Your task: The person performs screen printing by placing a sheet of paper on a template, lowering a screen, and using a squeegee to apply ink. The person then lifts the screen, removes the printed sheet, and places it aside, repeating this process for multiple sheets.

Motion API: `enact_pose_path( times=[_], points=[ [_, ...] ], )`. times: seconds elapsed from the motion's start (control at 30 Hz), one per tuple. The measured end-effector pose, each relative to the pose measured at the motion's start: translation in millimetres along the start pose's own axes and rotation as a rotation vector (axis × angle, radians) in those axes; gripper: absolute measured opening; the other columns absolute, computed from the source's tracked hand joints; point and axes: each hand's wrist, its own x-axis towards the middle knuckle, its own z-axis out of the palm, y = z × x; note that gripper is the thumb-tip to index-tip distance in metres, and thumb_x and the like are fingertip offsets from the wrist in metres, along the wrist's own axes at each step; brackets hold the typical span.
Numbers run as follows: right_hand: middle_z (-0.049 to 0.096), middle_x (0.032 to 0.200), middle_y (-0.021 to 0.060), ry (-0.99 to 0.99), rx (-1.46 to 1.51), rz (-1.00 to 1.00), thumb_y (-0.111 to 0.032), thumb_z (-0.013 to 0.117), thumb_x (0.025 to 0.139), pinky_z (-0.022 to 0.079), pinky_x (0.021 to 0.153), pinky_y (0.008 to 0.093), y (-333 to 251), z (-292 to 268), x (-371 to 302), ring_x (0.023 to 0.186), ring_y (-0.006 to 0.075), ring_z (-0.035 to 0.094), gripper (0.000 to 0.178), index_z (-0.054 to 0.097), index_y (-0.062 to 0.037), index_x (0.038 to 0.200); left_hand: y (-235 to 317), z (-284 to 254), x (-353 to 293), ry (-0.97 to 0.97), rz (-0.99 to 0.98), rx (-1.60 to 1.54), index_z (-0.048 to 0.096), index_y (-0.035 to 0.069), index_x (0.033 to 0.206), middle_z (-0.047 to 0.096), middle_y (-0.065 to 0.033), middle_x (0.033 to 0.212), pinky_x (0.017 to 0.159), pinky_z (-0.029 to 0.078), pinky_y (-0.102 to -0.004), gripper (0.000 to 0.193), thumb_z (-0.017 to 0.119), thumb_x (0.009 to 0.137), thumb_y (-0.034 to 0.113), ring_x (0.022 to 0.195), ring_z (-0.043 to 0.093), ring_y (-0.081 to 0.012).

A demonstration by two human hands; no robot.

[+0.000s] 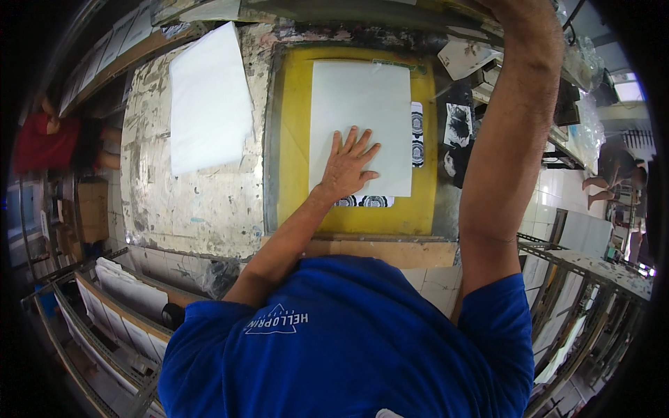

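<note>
My left hand (341,172) lies flat with its fingers spread on the lower part of a white paper sheet (362,94). This sheet rests on a yellow flat board (293,150) in a grey surround. White pieces with round black printed designs (417,134) stick out past the sheet's right edge, and more show along its lower edge by my wrist. My right forearm (503,139) reaches up and away on the right. Beyond the wrist, the right hand passes out of the upper edge, so its fingers and anything in them are hidden.
Left of the board, white sheets (210,104) lie on a paint-spattered tabletop (150,188). A black-smeared paper (458,125) lies right of the board. Metal racks (104,327) stand at lower left and lower right. Other people (59,143) are at the far left and far right.
</note>
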Motion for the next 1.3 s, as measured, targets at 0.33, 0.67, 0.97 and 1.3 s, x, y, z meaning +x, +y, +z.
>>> enact_pose_path(
  times=[0.33, 0.67, 0.97, 1.3],
  points=[
    [0.076, 0.086, 0.0171, -0.121, 0.101, 0.277, -0.026, 0.07, 0.082, 0.056, 0.068, 0.0339, -13.8, -8.6, -7.3, 0.071, 0.0222, 0.069, 0.04, 0.077, 0.0018, 0.109, 17.1, -98.6, -16.0, 0.652, -0.115, -0.567, 0.049, 0.001, 0.146, 0.058, -0.019, 0.145, 0.115, 0.036, -0.0508, 0.082, 0.086, 0.079, 0.029, 0.14, 0.048, -0.0378],
    [0.054, 0.075, 0.0074, -0.039, -0.091, 0.065, -0.021, 0.084, 0.069, 0.044, 0.066, 0.039, -72.6, 72.2, -199.0, 0.069, 0.0268, 0.056, 0.057, 0.075, -0.0225, 0.125, 18.5, -148.4, -127.2, 0.876, -0.451, -1.229, 0.035, -0.008, 0.155, 0.058, -0.0183, 0.141, 0.112, 0.046, -0.0387, 0.112, 0.097, 0.063, 0.005, 0.128, 0.058, -0.0254],
    [0.069, 0.107, 0.0186, -0.537, 0.099, 0.397, -0.019, 0.085, 0.072, 0.047, 0.091, 0.0475, -42.4, 178.9, -299.1, 0.094, 0.0359, 0.063, 0.073, 0.063, -0.0257, 0.142, -29.8, -36.5, -189.1, 0.688, -0.435, -0.365, 0.061, 0.001, 0.138, 0.05, -0.0189, 0.15, 0.114, 0.033, -0.0479, 0.096, 0.097, 0.051, 0.021, 0.137, 0.044, -0.0378],
    [0.056, 0.109, 0.0083, -0.374, -0.106, 0.288, -0.013, 0.081, 0.062, 0.034, 0.098, 0.0527, 14.8, 242.6, -278.7, 0.11, 0.0293, 0.053, 0.081, 0.062, -0.0232, 0.139, -28.9, -37.3, -192.5, 0.537, -0.553, -0.148, 0.064, 0.0, 0.133, 0.043, -0.0206, 0.155, 0.114, 0.03, -0.0535, 0.092, 0.096, 0.052, 0.03, 0.136, 0.039, -0.0419]
  ],
)
